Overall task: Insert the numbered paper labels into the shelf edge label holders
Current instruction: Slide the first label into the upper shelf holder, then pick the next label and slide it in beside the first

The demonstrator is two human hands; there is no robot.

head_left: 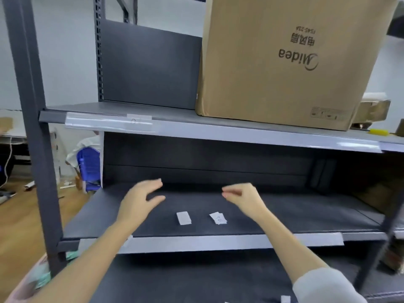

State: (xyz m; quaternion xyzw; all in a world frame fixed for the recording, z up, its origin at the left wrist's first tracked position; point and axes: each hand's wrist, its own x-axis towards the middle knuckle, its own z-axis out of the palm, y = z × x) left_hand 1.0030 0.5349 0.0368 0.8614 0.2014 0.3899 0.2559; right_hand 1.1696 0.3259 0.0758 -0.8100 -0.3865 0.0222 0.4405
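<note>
Two small white paper labels lie on the dark middle shelf (pixel 306 215): a blank-side one (pixel 183 218) and one with handwriting (pixel 218 218). My left hand (pixel 140 200) hovers above the shelf, left of them, fingers spread and holding nothing. My right hand (pixel 242 196) hovers to the right, fingers loosely curled, nothing visible in it. A clear label holder (pixel 109 123) runs along the upper shelf edge with one paper label (pixel 139 119) in it. Another holder strip (pixel 218 242) lines the middle shelf's front edge.
A large brown cardboard box (pixel 284 62) stands on the upper shelf at the right. A dark metal upright (pixel 32 127) frames the left side. A blue crate (pixel 89 167) sits on the wooden floor behind. More paper (pixel 285 299) lies on the lowest shelf.
</note>
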